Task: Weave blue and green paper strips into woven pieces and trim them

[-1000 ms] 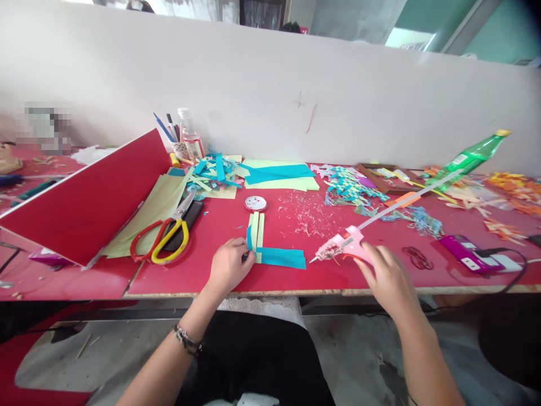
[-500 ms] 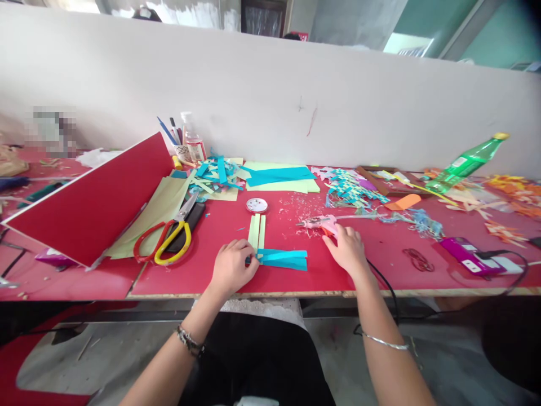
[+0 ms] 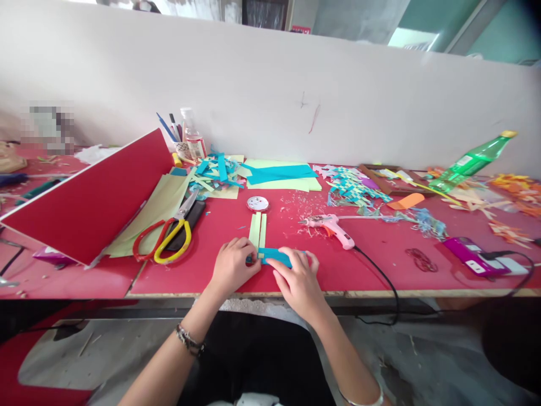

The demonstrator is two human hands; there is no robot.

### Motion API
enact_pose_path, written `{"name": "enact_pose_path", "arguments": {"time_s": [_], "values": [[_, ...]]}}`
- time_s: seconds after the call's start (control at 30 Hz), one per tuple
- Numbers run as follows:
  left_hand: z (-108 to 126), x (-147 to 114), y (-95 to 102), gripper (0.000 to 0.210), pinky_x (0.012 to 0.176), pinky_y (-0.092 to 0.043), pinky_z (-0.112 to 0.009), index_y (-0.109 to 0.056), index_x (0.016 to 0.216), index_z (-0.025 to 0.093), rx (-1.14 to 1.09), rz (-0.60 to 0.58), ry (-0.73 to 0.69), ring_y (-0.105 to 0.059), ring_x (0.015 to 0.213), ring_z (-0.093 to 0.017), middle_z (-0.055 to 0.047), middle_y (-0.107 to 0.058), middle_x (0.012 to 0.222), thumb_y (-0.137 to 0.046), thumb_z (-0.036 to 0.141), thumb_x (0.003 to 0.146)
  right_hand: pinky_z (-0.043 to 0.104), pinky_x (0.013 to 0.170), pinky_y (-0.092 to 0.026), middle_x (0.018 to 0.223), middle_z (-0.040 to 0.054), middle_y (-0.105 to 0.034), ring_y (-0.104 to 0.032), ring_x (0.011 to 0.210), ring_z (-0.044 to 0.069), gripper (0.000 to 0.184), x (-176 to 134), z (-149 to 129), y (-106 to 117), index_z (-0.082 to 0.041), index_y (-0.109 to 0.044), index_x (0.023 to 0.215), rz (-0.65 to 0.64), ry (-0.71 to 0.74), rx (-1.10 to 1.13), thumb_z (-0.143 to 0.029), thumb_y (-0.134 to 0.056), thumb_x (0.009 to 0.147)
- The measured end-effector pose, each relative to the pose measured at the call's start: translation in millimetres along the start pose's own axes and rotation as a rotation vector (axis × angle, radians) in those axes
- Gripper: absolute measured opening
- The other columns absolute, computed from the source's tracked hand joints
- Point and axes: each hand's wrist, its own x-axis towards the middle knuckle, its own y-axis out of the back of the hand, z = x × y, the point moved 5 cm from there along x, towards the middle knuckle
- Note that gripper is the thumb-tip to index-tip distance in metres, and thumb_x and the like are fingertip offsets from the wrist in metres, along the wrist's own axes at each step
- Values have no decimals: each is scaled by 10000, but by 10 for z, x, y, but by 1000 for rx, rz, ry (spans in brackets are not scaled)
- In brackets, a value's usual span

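Two pale green paper strips (image 3: 258, 228) lie upright on the red table and cross blue paper strips (image 3: 273, 257) that run sideways. At the left end of the crossing, my left hand (image 3: 234, 262) is closed, thumb and forefinger pinching the strips. My right hand (image 3: 298, 279) lies over the blue strips with its fingers stretched out and the thumb apart, touching them and hiding their right end. To its right, a pink hot glue gun (image 3: 333, 228) with a clear glue stick rests on its side on the table, out of both hands.
Large scissors (image 3: 174, 237) with red and yellow handles lie left, beside a leaning red board (image 3: 97, 197). A small round white lid (image 3: 257, 203) sits ahead. Paper scraps (image 3: 222, 172) and a woven blue-green piece (image 3: 355, 185) lie behind. A green bottle (image 3: 475, 163) and purple power strip (image 3: 475, 256) stand right.
My right hand has let go of the glue gun and moved left onto the blue paper strips. My left hand stays at the crossing.
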Motion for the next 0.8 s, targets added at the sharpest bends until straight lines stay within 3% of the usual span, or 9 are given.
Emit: {"name": "enact_pose_path", "arguments": {"time_s": [0.23, 0.8], "values": [[-8, 9, -7, 115, 661, -363, -268, -529, 625, 190, -10, -5, 10, -507, 736, -140, 5, -568, 769, -513, 223, 735, 473, 942, -170, 1159, 44, -498, -436, 1036, 212, 224, -7, 45, -40, -297, -603, 967, -37, -7, -13, -256, -417, 848], [-15, 10, -7, 105, 655, -368, -265, -539, 621, 194, -42, 5, 7, -506, 732, -140, 0, -573, 772, -522, 212, 724, 477, 921, -170, 1109, 35, -549, -486, 983, 217, 199, -147, 318, 95, -302, -665, 862, 62, -67, -53, -288, -469, 828]]}}
